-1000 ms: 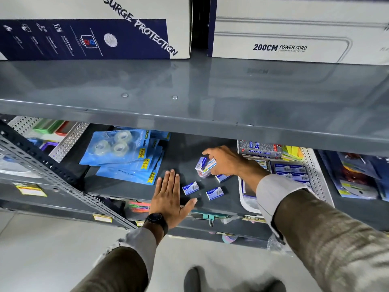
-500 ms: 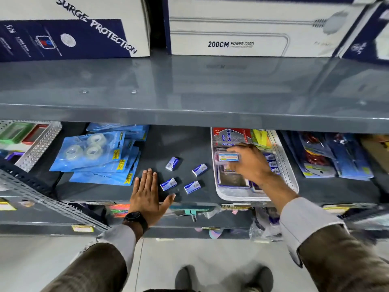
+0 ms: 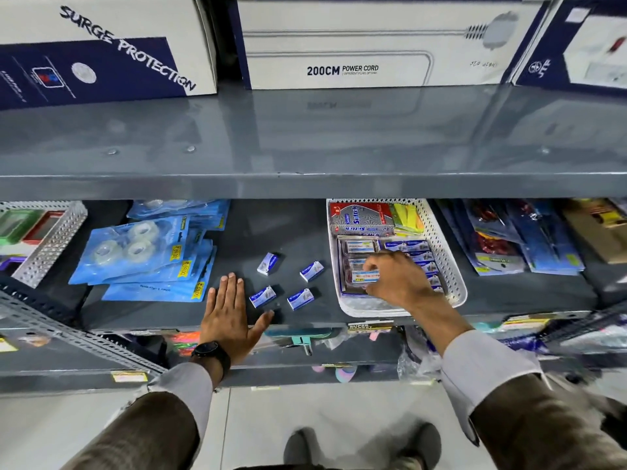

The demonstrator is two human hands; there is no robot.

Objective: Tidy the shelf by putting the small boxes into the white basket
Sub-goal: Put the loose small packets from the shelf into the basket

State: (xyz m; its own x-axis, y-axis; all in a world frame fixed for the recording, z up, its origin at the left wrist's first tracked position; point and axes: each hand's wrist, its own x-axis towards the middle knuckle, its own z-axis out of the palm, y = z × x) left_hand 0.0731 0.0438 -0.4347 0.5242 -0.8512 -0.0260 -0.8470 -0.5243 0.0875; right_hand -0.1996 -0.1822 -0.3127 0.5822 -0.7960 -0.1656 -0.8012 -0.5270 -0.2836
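Note:
Several small blue-and-white boxes lie loose on the dark shelf [image 3: 298, 232]: one [image 3: 268, 263] at the back, one [image 3: 312, 270] to its right, and two in front [image 3: 263, 296] [image 3: 300, 298]. A white perforated basket [image 3: 451, 276] stands to their right, holding packs and more small boxes. My right hand [image 3: 397, 279] is inside the basket, fingers closed on a small clear-wrapped box pack [image 3: 364, 276] low over the other packs. My left hand [image 3: 230, 317] rests flat on the shelf's front edge, fingers spread, just left of the loose boxes, holding nothing.
Blue tape blister packs [image 3: 142, 252] are stacked left of the loose boxes. A silver perforated tray [image 3: 51, 245] sits at far left. Hanging packets [image 3: 509, 242] fill the shelf right of the basket. A grey upper shelf [image 3: 305, 147] carries large cartons [image 3: 336, 45] overhead.
My right hand carried the small pack from the loose boxes rightward and down into the basket. The left hand stayed flat on the shelf edge. The view shifted right.

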